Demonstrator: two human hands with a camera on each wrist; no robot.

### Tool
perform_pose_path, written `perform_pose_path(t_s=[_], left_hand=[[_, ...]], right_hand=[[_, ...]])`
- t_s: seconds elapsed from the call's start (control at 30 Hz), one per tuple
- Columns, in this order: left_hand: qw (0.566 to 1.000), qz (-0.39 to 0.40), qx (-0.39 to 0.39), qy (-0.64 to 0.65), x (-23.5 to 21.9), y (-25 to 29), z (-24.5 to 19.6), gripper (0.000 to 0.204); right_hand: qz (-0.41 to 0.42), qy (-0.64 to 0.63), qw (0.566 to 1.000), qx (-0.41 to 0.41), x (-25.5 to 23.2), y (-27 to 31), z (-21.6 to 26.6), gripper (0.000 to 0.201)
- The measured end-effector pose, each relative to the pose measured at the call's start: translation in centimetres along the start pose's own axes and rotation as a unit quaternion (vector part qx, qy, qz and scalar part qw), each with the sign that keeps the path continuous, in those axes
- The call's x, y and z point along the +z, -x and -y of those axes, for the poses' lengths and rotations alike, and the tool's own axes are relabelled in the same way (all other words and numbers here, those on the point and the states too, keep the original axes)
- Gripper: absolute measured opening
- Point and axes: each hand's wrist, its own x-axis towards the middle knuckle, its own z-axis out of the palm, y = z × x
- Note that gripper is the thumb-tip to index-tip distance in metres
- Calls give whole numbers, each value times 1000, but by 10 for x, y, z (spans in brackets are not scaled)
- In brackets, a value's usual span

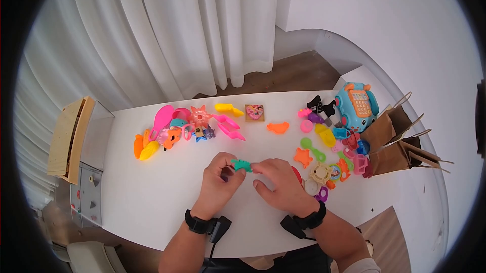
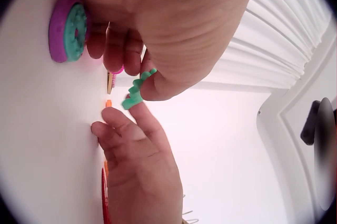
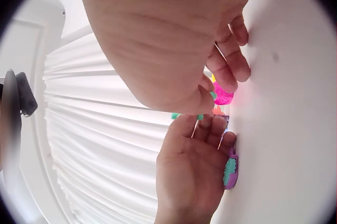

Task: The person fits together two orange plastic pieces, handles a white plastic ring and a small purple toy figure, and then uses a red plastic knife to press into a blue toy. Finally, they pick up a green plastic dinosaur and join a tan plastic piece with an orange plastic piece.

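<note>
My left hand (image 1: 216, 184) pinches a small green toy piece (image 1: 241, 165) with a scalloped edge between thumb and forefinger, above the white table. The right hand (image 1: 281, 187) is just to its right, forefinger tip right at the piece's end and thumb apart from it. In the left wrist view the green piece juts from under the left thumb toward the right fingers. A round purple toy with a teal bumpy face (image 2: 75, 33) is on the table beside the left hand; from the head view the left hand mostly hides it.
Bright toys, including a pink hand mirror shape (image 1: 163, 117), are grouped at the table's left back. More toys, such as an orange star (image 1: 302, 157), crowd the right side near a blue toy phone (image 1: 357, 107) and brown paper bags (image 1: 387, 139). A picture block (image 1: 254, 113) sits at the back.
</note>
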Motion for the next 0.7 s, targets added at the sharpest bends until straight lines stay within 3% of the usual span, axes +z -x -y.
perform_pose_path(t_s=[0.03, 0.13, 0.2, 0.27, 0.33, 0.47, 0.53, 0.6, 0.7], left_hand=[[1000, 0, 0, 0, 2, -1, 1, 15], [998, -28, 14, 59, 5, -2, -6, 15], [986, -15, -113, 124, 2, 1, -20, 11], [989, -10, -115, 90, 1, 2, -18, 11], [992, -7, -117, 57, 1, 3, -16, 11], [996, 13, -89, 27, 0, 3, -10, 11], [996, 15, -83, 21, 1, 2, -11, 11], [999, 0, -37, 26, 4, 1, -16, 11], [996, 14, -78, 45, 4, 1, -28, 12]], right_hand=[[17, 64, 996, -58, 2, 1, -4, 38], [36, 60, 995, -66, 0, 2, -2, 37], [34, 53, 996, -62, 0, 3, -8, 35], [32, 48, 997, -57, -1, 3, -7, 33], [-31, -43, 996, 71, -2, 1, 4, 28], [-68, -73, 991, 89, -4, -4, 11, 25], [-32, -2, 999, -7, 0, -1, -2, 25], [-17, 19, 999, -29, 1, 1, -4, 25], [16, 38, 998, -36, 0, 2, -3, 26]])
